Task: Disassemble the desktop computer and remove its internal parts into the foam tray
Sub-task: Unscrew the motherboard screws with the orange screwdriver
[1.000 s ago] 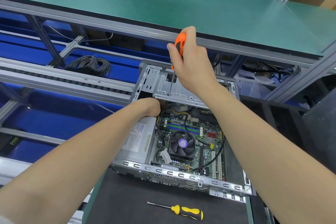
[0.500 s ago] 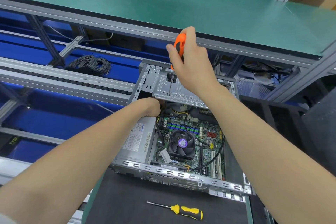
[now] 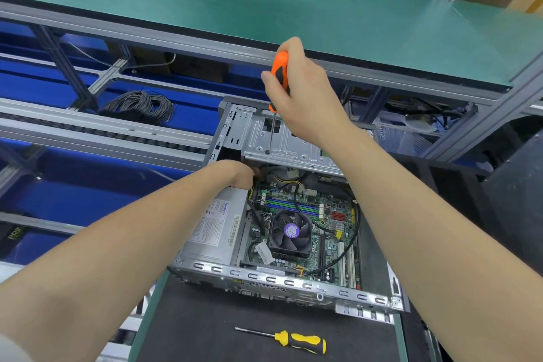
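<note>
The right hand [image 3: 305,97] grips an orange-and-black-handled screwdriver [image 3: 279,76], tip on the silver metal drive cage [image 3: 293,144]; the left hand [image 3: 235,175] lies under its edge, fingers hidden, grip unclear

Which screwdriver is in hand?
The orange-handled screwdriver, gripped by the right hand, tip on the metal bracket; the yellow-handled screwdriver lies loose on the black mat.

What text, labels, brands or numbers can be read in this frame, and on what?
"PRIN", yellow letters, cut off: dark box at the left edge.
Power supply label: print too small to read.
Fan sticker: too small to read.
White tag next to it: blurred.
</note>
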Tool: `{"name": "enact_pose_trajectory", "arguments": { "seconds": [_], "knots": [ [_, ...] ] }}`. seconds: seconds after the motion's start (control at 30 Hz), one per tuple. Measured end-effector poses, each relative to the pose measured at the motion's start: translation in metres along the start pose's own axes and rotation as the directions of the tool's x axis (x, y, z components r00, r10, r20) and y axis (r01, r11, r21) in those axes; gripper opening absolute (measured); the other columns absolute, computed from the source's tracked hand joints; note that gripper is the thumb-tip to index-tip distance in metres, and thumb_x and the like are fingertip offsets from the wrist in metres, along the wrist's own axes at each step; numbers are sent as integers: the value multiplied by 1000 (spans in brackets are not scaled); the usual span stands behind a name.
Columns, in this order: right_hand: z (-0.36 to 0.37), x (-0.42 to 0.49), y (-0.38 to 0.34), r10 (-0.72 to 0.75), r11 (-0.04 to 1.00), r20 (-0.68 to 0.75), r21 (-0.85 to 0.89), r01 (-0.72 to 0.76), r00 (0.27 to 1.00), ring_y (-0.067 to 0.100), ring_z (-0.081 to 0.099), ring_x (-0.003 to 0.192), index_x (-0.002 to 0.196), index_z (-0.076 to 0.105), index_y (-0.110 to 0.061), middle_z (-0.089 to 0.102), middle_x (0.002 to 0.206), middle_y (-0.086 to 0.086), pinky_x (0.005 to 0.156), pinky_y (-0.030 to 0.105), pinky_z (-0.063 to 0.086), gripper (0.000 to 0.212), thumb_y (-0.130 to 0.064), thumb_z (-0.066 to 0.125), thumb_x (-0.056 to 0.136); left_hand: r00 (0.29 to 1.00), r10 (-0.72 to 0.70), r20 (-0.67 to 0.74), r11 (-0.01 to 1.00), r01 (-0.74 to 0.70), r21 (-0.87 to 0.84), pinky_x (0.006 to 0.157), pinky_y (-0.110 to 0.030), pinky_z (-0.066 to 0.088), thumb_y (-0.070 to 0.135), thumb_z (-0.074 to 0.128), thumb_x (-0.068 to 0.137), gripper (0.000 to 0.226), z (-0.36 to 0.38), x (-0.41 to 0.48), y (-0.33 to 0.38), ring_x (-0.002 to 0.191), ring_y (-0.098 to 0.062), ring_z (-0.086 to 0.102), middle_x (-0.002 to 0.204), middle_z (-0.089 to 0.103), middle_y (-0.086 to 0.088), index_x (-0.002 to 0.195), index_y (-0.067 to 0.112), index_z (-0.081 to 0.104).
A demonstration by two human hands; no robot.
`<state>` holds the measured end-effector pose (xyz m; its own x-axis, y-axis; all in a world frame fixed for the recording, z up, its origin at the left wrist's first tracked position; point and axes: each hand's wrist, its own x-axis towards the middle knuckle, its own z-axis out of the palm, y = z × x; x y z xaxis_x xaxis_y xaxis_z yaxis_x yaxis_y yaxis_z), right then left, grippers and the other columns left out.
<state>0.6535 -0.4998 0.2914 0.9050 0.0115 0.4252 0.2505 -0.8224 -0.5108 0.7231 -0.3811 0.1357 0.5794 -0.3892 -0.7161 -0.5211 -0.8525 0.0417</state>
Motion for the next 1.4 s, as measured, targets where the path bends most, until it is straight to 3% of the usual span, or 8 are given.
{"name": "enact_pose_trajectory", "arguments": {
  "seconds": [0.13,0.4,0.57,0.73,0.93,1.1,1.27,1.4],
  "knots": [
    [2,-1,-1,5,1000,-18,0,-5,1000,12,47,67,114,40,-12,48,78,-5,54,29,35,23,-32,50,106,999,23,29,999,-23,31,98,-39,48,0,39,101,65,0,1,0,132,-34,53,160,38,-15,162,7,18],
    [-3,-1,-2,13,1000,-34,-7,-13,999,11,48,70,113,39,-14,46,80,-9,56,28,37,22,-32,49,106,996,5,94,1000,-7,23,114,-43,43,2,45,100,69,5,15,-5,144,-31,42,169,20,-8,163,11,16],
    [-3,-3,0,26,1000,-48,-3,-26,999,14,50,72,113,38,-14,47,81,-7,57,30,39,22,-32,49,106,995,11,100,1000,-13,17,115,-43,42,3,46,100,69,5,18,-5,144,-31,42,168,23,-8,163,14,19],
    [-3,-3,-1,20,1000,-54,-9,-21,998,12,50,71,109,36,-18,47,81,-7,56,29,39,21,-33,49,106,995,4,102,1000,-3,-13,100,-36,45,3,43,100,64,5,22,-6,121,-27,55,161,37,-14,161,11,25],
    [-1,-2,1,35,999,-54,-14,-36,998,11,50,71,110,36,-18,48,82,-7,54,27,37,21,-33,49,106,996,-13,91,1000,13,2,114,-45,42,2,45,100,66,5,20,-4,140,-34,47,165,31,-12,162,12,24],
    [0,-2,3,49,999,-45,-10,-50,998,10,49,70,113,37,-17,47,82,-8,53,26,34,23,-33,50,106,996,-14,86,1000,16,-22,101,-40,52,-1,42,99,68,4,16,-3,130,-34,56,162,35,-12,162,14,23],
    [-9,5,1,91,996,60,-32,-89,994,13,50,66,114,46,-15,54,80,-4,52,29,38,24,-34,55,101,997,-66,33,992,69,-109,71,-30,45,2,38,101,54,4,9,1,95,-25,53,149,49,-12,156,6,36],
    [-18,11,-5,154,985,83,69,-160,985,22,69,70,95,61,-13,67,78,6,56,38,57,19,-26,63,82,996,-91,-5,982,89,-168,81,-35,48,0,35,102,50,3,0,2,94,-23,51,138,54,-13,152,0,39]
  ]
}}
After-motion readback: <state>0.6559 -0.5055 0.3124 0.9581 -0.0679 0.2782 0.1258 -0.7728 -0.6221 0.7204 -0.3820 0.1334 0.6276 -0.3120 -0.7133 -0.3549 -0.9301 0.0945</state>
